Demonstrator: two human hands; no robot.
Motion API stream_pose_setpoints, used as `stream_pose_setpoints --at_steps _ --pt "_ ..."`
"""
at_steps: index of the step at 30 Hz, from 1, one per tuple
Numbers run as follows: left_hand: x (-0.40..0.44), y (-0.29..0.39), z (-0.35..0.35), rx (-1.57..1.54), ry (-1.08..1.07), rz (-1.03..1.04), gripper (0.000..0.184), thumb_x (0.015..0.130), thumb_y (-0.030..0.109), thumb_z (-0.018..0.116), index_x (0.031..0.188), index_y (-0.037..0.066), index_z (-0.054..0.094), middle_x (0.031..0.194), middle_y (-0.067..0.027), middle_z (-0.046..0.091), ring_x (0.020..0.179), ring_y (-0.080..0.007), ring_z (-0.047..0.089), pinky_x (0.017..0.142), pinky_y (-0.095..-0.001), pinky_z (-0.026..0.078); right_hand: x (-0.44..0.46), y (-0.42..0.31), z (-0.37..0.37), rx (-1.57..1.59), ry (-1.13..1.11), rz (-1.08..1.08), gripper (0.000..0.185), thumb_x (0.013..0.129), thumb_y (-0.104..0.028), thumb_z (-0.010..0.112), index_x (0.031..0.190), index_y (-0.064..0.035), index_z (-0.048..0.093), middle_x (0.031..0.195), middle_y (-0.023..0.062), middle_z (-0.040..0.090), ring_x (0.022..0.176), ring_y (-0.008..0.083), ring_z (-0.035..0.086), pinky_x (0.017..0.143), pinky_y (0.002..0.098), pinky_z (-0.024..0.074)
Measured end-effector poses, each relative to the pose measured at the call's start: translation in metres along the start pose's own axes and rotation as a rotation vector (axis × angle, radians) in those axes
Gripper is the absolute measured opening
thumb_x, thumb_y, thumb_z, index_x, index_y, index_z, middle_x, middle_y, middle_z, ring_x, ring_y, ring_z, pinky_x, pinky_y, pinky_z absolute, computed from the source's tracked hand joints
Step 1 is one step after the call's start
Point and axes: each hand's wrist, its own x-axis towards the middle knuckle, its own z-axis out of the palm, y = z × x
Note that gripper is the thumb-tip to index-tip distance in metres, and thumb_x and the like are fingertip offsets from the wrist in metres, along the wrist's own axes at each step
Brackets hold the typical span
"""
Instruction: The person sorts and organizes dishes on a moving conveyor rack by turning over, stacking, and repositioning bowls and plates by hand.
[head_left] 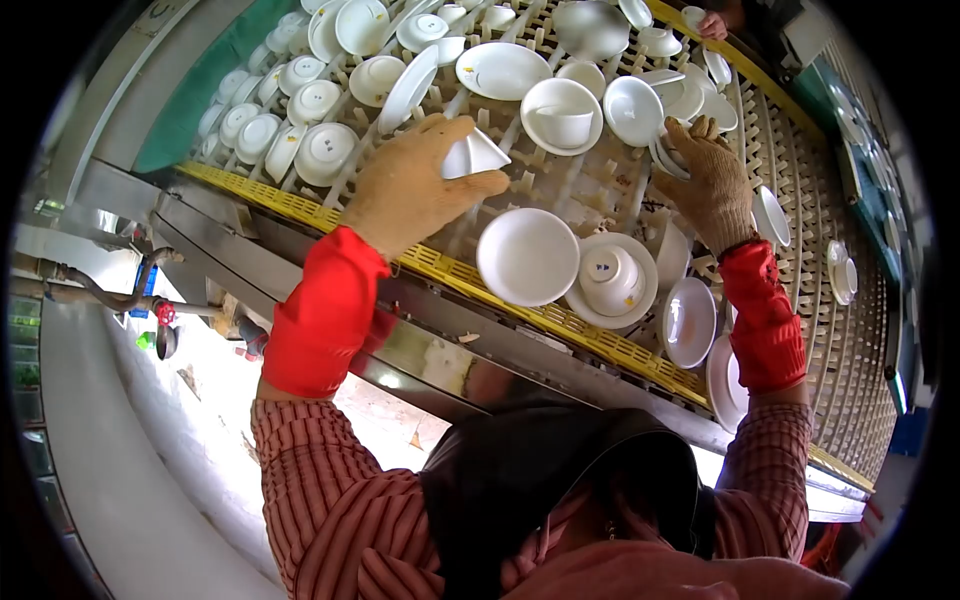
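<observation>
Both my hands wear tan gloves with red cuffs, over a pegged conveyor. My left hand (415, 185) has its thumb and fingers spread around a white angular dish (474, 154); whether it grips the dish is hard to tell. Farther right, my right hand (708, 180) has curled fingers on a white dish (670, 155), partly hidden by the glove. Between the hands lie a round bowl holding a cup (562, 117) and a white bowl (633, 111). Nearer me are a large white bowl (528, 257) and an upturned small bowl on a plate (611, 280).
Several upturned bowls (326, 154) stand in rows at the left. A yellow edge strip (450, 272) runs along the conveyor's near side. White dishes (689, 322) lie by my right forearm. Another person's hand (713, 25) is at the far edge.
</observation>
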Motion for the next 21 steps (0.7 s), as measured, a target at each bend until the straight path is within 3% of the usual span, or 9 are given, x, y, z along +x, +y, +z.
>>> stream_pose_setpoints --at_steps 2,5,6,9,10,11,15,19,21 --pt "0.002 -0.002 0.033 0.273 0.151 -0.018 0.075 0.094 0.045 0.082 0.155 0.006 0.06 0.149 -0.0254 0.067 0.134 -0.046 0.066 0.109 -0.0557 0.056 0.006 0.004 0.007 -0.033 0.092 0.007 0.083 0.084 -0.038 0.089 0.154 -0.0036 0.062 0.129 0.0239 0.073 0.122 0.0431 0.07 0.109 0.049 0.0551" --pt "0.019 -0.006 0.041 0.256 0.056 -0.243 0.078 0.092 0.045 0.084 0.156 0.01 0.059 0.155 -0.0238 0.063 0.136 -0.0469 0.064 0.108 -0.0578 0.056 0.021 0.011 0.02 -0.028 0.151 0.096 0.092 0.082 -0.045 0.091 0.156 -0.0007 0.06 0.139 0.0261 0.071 0.129 0.0432 0.068 0.113 0.0487 0.0537" --pt "0.021 0.009 0.029 0.228 -0.043 -0.348 0.064 0.097 0.035 0.078 0.155 0.015 0.061 0.151 -0.0227 0.066 0.133 -0.0466 0.066 0.106 -0.0571 0.056 0.026 0.014 0.025 -0.016 0.158 0.148 0.095 0.081 -0.047 0.092 0.156 0.0004 0.06 0.143 0.0269 0.07 0.132 0.0432 0.068 0.115 0.0486 0.0532" --pt "0.023 -0.041 0.039 0.337 0.146 -0.321 0.053 0.1 0.032 0.069 0.152 0.021 0.06 0.144 -0.02 0.072 0.126 -0.0435 0.072 0.1 -0.0592 0.059 0.029 0.027 0.04 -0.024 0.225 0.153 0.1 0.08 -0.05 0.093 0.157 0.002 0.058 0.151 0.0288 0.066 0.139 0.0422 0.066 0.118 0.0482 0.0514" --pt "0.018 -0.041 0.025 0.225 0.258 -0.333 0.044 0.103 0.018 0.057 0.146 0.021 0.064 0.132 -0.0192 0.077 0.119 -0.0425 0.074 0.097 -0.0581 0.059 0.028 0.026 0.04 -0.041 0.214 0.138 0.099 0.082 -0.049 0.091 0.159 0.0015 0.057 0.15 0.0278 0.067 0.138 0.042 0.066 0.118 0.0485 0.0514" --pt "0.014 -0.083 0.031 0.277 0.417 -0.253 0.037 0.102 0.015 0.058 0.138 0.019 0.068 0.123 -0.0199 0.078 0.111 -0.0446 0.075 0.091 -0.0582 0.059 0.025 0.027 0.038 -0.062 0.205 0.12 0.097 0.083 -0.048 0.09 0.16 0.0009 0.056 0.15 0.0267 0.067 0.136 0.0417 0.067 0.118 0.0489 0.0515" --pt "0.015 -0.077 -0.012 0.537 0.485 -0.14 0.032 0.1 0.011 0.06 0.131 0.017 0.068 0.12 -0.0146 0.078 0.101 -0.0432 0.077 0.084 -0.0617 0.058 0.017 0.02 0.029 -0.22 0.183 0.039 0.099 0.083 -0.047 0.089 0.163 -0.0013 0.052 0.147 0.0253 0.07 0.134 0.0408 0.068 0.117 0.0494 0.0516" --pt "0.006 -0.068 0.002 0.605 -0.172 -0.28 0.03 0.104 0.016 0.061 0.134 0.016 0.068 0.125 -0.0191 0.076 0.116 -0.0407 0.075 0.095 -0.0559 0.06 0.008 0.006 0.005 -0.12 0.079 0.09 0.101 0.081 -0.046 0.091 0.163 -0.0013 0.051 0.144 0.0245 0.072 0.133 0.0394 0.069 0.115 0.0477 0.0527" --pt "0.007 -0.07 0.002 0.548 -0.272 -0.373 0.031 0.104 0.023 0.059 0.133 0.017 0.07 0.119 -0.0189 0.076 0.117 -0.0433 0.072 0.096 -0.0572 0.057 0.005 0.009 0.009 -0.115 0.102 0.096 0.102 0.078 -0.047 0.093 0.159 0.0021 0.055 0.145 0.0231 0.072 0.135 0.0376 0.068 0.119 0.0456 0.0504"
